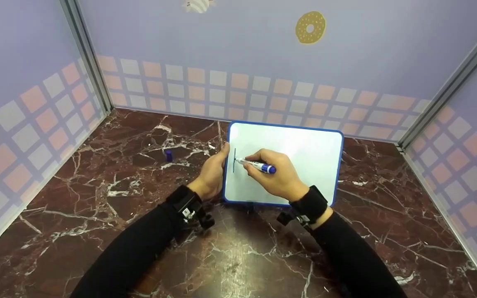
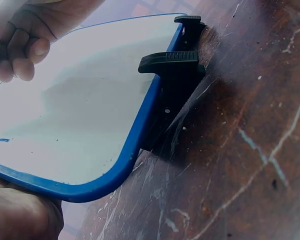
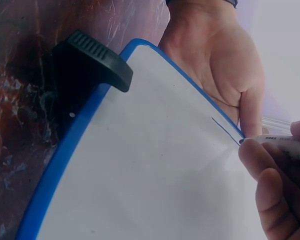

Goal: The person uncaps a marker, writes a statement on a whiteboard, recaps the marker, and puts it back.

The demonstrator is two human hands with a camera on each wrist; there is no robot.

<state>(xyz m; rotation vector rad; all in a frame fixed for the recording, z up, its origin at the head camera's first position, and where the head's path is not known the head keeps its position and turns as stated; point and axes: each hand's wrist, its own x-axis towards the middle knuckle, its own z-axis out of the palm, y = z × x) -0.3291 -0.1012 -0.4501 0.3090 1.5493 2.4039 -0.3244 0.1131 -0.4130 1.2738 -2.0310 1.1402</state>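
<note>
A whiteboard (image 1: 315, 165) with a blue rim leans tilted on the marbled table. At its left edge, my left hand (image 1: 213, 174) grips the rim, thumb along the side and the other fingers hidden behind the board. My right hand (image 1: 279, 173) pinches a white marker (image 1: 256, 164) with a blue end, its tip touching the board near the left side. A thin dark blue upright line (image 1: 234, 165) runs there. In the left wrist view, black supports (image 2: 172, 75) hook over the board's lower rim; the right wrist view shows one such support (image 3: 92, 62).
A small blue-purple cap (image 1: 168, 155) lies on the marbled table (image 1: 110, 231) left of the board. Patterned panels (image 1: 172, 37) enclose the table at the back and both sides, joined by grey metal posts (image 1: 91, 58). The board's top edge stands near the back panel.
</note>
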